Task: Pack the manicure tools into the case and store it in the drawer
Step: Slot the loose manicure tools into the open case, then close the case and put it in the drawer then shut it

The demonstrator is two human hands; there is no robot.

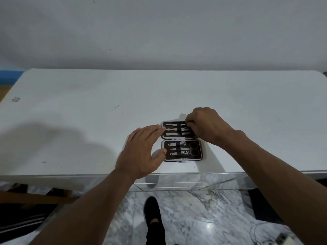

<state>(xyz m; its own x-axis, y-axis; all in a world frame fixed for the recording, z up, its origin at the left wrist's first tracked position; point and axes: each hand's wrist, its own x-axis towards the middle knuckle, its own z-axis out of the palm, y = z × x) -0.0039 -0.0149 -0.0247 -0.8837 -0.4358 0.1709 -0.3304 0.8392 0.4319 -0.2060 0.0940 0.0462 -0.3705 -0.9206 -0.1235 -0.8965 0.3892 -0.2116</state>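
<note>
White tabletop [88,106] holds the open manicure case [181,140] near its front edge. Left hand [141,151] lies spread flat, fingertips touching the case's left side. Right hand [205,126] pinches a tool in the case's far half.

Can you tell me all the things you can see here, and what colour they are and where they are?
manicure case: 1, dark with a silver rim, lying open near the front edge of the table.
manicure tools: several, silver, strapped in both halves; exact count unclear.
scissors: 1, black handles, in the near half.
table: 1, white, against the wall.
clear drawer: 1, see-through, open just under the table's front edge.
floor: grey-white marble, below.
shoe: 1, black, on the floor.
left hand: open, fingertips at the case's left edge.
right hand: grip pinched at a tool in the far half.
</note>
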